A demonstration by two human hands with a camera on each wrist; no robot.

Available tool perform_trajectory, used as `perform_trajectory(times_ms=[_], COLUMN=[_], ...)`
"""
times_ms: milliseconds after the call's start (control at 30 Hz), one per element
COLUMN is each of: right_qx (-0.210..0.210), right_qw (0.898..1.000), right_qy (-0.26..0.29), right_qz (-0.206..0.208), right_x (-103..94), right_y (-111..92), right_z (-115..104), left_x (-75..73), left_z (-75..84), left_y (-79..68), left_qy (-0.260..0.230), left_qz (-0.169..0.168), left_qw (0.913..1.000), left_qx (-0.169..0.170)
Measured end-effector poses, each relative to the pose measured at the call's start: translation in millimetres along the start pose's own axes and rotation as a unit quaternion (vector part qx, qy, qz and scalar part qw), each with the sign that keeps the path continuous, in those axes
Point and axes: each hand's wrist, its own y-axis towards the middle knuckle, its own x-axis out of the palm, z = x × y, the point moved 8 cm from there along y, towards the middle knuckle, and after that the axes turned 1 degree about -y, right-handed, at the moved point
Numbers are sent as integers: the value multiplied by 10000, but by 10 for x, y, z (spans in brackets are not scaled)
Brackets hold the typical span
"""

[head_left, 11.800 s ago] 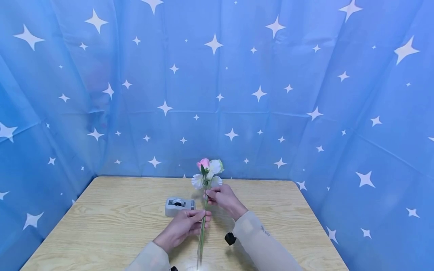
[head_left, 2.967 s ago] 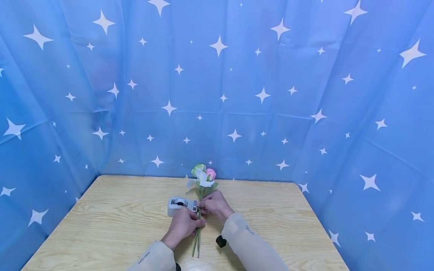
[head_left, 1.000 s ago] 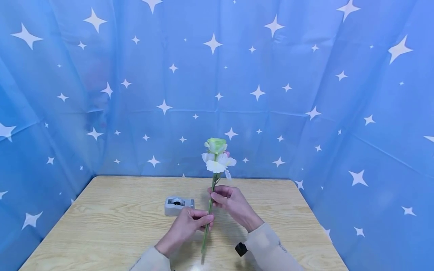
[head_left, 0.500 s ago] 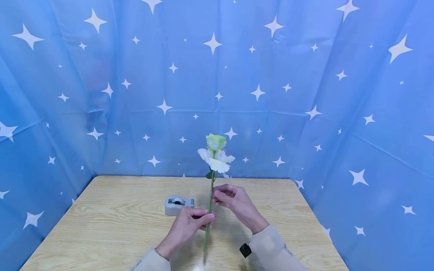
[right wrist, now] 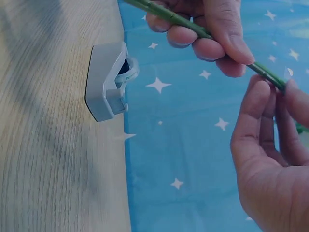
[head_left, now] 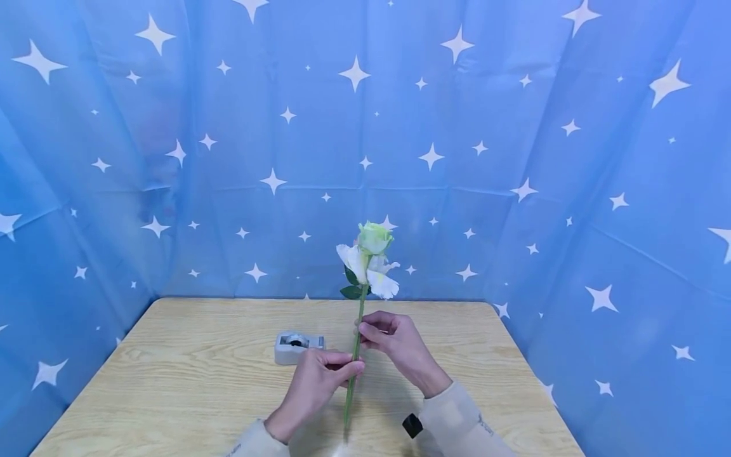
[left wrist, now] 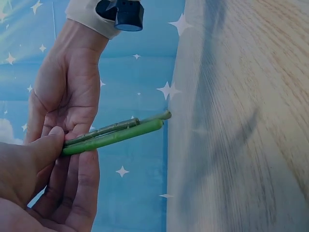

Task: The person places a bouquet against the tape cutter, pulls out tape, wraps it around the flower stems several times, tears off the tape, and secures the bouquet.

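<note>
A bunch of flowers stands nearly upright above the table, topped by a pale green rose point(head_left: 374, 238). Under it spread the petals of a white flower point(head_left: 384, 284) and dark green leaves point(head_left: 351, 292); a sliver of pink shows behind. My left hand point(head_left: 316, 379) pinches the lower stems between thumb and fingers. Higher up, my right hand point(head_left: 400, 346) pinches them too, with thumb and fingertips meeting on the stem point(right wrist: 268, 75) in the right wrist view. Below the left thumb, several cut stem ends point(left wrist: 116, 137) stick out side by side in the left wrist view.
A grey tape dispenser point(head_left: 285, 352) with a roll in it sits on the wooden table point(head_left: 188, 381), just behind and left of my left hand. A blue curtain point(head_left: 320, 127) with white stars hangs around the table's back and sides.
Compared with earlier, the bunch is raised and more upright. It has turned, so the green rose faces front and the pink one is mostly hidden. Over the last second the flowers turned slightly further.
</note>
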Motion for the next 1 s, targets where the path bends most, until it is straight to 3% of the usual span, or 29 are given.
perform_trajectory(times_ms=[367,1000], right_qx=[-281,-565], right_qw=[9979,9947], right_qy=[-572,-860], right_qz=[131,-8], right_x=[-12,91], right_y=[-13,-34], right_z=[-85,-168], left_x=[15,4], left_z=[37,59], left_y=[-16,-45], left_qy=[165,157], left_qz=[134,8], left_qw=[9997,9999], left_qx=[116,1])
